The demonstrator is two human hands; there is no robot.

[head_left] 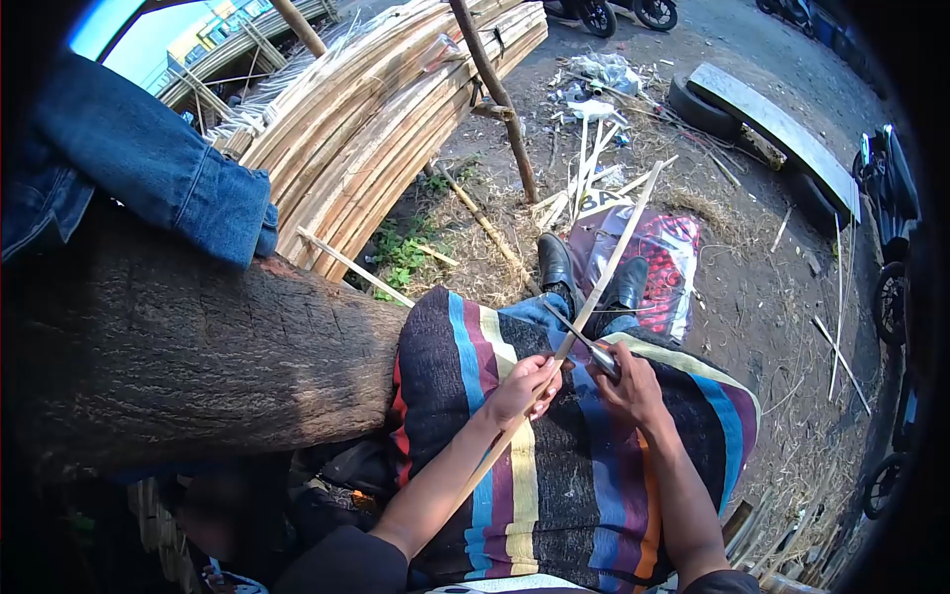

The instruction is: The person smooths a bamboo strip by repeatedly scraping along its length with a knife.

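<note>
A long, pale bamboo strip [623, 238] slants across my lap, its far end up past my shoes and its near end along my left forearm. My left hand [526, 386] is closed around the strip near its middle. In my right hand [631, 386] is a knife [602, 356], its dark handle wrapped by the fingers. The thin blade crosses the strip just beyond my left hand and points up and left; whether the edge touches the strip I cannot tell. A striped cloth [574, 485] covers my legs beneath both hands.
A thick tree trunk [228, 346] lies close on my left, with a denim garment [148, 158] over it. Stacked wooden strips [396, 129] lean beyond it, beside a post [495, 89]. A board on tires [782, 129], scattered sticks, plastic litter [604, 71] and parked motorbikes [891, 198] surround the ground ahead.
</note>
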